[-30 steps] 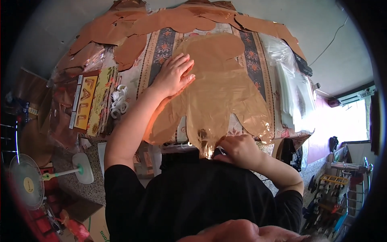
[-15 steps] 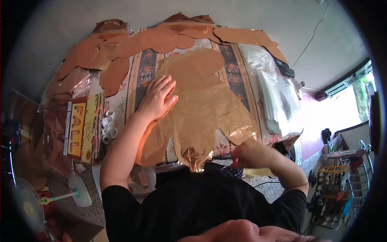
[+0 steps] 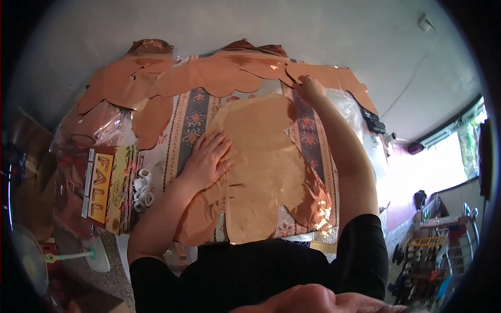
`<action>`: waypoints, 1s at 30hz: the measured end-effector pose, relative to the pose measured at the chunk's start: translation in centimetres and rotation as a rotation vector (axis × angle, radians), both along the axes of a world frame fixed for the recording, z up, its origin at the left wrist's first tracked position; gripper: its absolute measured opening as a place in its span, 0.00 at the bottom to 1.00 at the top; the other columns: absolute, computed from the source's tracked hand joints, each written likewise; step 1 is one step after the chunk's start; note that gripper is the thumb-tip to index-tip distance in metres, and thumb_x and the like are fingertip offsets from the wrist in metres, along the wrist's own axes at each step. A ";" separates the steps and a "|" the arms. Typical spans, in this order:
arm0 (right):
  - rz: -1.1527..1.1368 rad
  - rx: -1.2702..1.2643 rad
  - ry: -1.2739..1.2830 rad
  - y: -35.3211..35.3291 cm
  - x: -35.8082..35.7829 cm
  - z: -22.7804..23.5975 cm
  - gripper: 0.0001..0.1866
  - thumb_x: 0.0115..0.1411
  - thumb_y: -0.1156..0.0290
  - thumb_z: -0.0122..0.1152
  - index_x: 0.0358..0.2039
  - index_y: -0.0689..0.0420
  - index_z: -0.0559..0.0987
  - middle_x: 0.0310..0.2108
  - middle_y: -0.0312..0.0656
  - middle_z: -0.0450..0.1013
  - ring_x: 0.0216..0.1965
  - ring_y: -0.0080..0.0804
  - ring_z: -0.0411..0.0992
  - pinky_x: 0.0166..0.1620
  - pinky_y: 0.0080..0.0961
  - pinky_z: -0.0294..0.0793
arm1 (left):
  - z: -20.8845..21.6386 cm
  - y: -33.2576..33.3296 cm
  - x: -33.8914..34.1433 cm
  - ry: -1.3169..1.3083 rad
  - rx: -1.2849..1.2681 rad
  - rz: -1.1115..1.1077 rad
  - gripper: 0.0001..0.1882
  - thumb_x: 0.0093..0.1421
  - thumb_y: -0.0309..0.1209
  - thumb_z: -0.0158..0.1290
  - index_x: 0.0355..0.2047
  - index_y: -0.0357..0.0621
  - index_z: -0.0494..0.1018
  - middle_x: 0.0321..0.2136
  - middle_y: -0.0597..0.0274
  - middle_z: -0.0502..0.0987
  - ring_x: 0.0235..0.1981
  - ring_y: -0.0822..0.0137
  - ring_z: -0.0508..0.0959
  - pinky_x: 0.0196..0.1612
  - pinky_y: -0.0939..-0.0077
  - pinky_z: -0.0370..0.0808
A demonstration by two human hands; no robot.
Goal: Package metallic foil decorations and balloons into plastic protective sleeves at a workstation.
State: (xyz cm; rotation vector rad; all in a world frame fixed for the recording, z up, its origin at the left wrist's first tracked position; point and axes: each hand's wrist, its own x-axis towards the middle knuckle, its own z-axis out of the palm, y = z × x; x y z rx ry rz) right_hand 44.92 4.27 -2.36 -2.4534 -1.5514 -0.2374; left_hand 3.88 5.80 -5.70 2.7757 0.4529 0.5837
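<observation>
The gold sheet (image 3: 255, 172) lies on the desk (image 3: 192, 120), long side running near to far. The left hand (image 3: 211, 159), nearer, rests flat on its left edge. Past its far right end, the right hand (image 3: 310, 89) meets brown sheets (image 3: 331, 77); I can't tell if it pinches.

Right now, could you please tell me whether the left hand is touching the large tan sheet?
Touching: the head view shows the left hand spread flat on the large tan sheet at its left edge.
</observation>
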 end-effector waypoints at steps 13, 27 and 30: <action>-0.080 -0.084 -0.028 5.9 4.2 0.2 0.13 0.55 0.60 0.58 0.27 0.55 0.84 0.32 0.51 0.79 0.36 0.49 0.79 0.38 0.41 0.78 | 0.0 0.0 0.7 -0.029 -0.087 0.015 0.29 0.60 0.40 0.54 0.56 0.36 0.66 0.61 0.48 0.63 0.66 0.52 0.57 0.67 0.54 0.49; 0.027 0.265 0.109 4.5 6.0 -1.4 0.14 0.57 0.72 0.59 0.44 0.55 0.74 0.33 0.49 0.77 0.32 0.47 0.77 0.34 0.37 0.76 | 0.9 0.0 0.5 0.054 -0.096 0.001 0.29 0.63 0.41 0.51 0.59 0.36 0.65 0.62 0.46 0.62 0.67 0.52 0.57 0.68 0.53 0.48; 0.149 0.183 -0.073 4.0 3.9 -0.9 0.15 0.58 0.72 0.52 0.47 0.48 0.73 0.46 0.53 0.73 0.41 0.54 0.75 0.41 0.46 0.76 | 0.9 0.0 0.5 0.066 -0.099 0.010 0.29 0.64 0.41 0.50 0.60 0.36 0.64 0.63 0.45 0.61 0.67 0.52 0.57 0.68 0.54 0.48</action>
